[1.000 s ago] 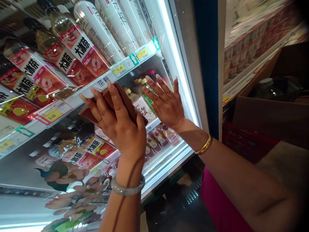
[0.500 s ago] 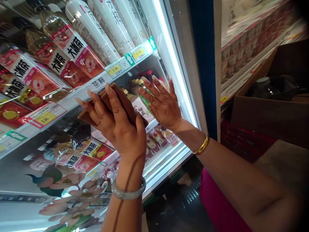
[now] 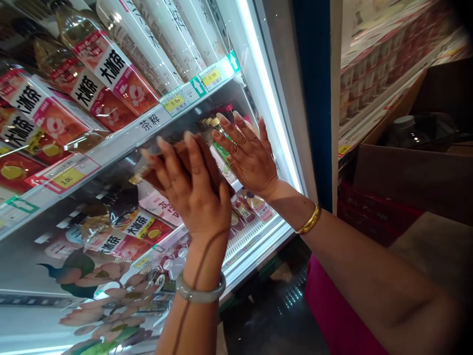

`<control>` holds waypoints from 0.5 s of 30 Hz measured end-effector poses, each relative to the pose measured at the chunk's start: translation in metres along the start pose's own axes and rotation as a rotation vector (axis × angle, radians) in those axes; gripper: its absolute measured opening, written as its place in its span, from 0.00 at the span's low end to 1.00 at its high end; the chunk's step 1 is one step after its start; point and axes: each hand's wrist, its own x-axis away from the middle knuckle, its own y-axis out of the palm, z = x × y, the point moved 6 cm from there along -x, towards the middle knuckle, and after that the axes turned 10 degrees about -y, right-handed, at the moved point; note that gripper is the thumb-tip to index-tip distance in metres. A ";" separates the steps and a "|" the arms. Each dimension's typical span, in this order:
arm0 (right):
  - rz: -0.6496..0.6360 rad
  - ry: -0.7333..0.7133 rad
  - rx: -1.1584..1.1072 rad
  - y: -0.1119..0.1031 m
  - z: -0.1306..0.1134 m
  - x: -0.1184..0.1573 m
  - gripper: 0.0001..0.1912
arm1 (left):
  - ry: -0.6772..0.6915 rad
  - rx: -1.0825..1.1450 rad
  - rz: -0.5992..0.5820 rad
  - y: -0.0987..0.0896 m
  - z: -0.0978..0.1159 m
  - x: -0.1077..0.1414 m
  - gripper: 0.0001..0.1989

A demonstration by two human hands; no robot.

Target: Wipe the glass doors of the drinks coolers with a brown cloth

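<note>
My left hand [image 3: 197, 197], with a pale bangle at its wrist, presses a folded brown cloth [image 3: 218, 170] flat against the glass door of a drinks fridge. Its fingers point up over the cloth, which sticks out to the right of them. To the right, my right hand [image 3: 253, 160] lies spread on the same glass near the lit door edge, holding nothing. A gold bracelet [image 3: 310, 220] circles the right wrist. Behind the glass, bottles with red and white labels [image 3: 114, 69] stand on a shelf with price tags [image 3: 175, 102].
Tall white bottles [image 3: 177, 34] fill the upper shelf. A flower decal [image 3: 107, 296] is on the glass at the lower left. At the right stand a cardboard box [image 3: 402, 167] with a clear container inside and a blurred shelf of packed cups [image 3: 369, 88].
My left hand has slid a little to the right across the glass with the brown cloth, uncovering more of a pink label behind. My right hand has hardly moved.
</note>
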 end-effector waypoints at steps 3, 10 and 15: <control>-0.030 0.022 -0.023 0.001 0.000 0.000 0.27 | -0.060 -0.003 0.046 -0.005 0.003 -0.010 0.43; -0.082 0.026 0.007 -0.002 -0.001 -0.001 0.27 | 0.130 -0.068 0.041 0.044 0.008 0.072 0.38; -0.005 0.012 0.056 -0.005 -0.001 -0.001 0.25 | 0.116 0.016 0.020 0.014 0.013 0.013 0.39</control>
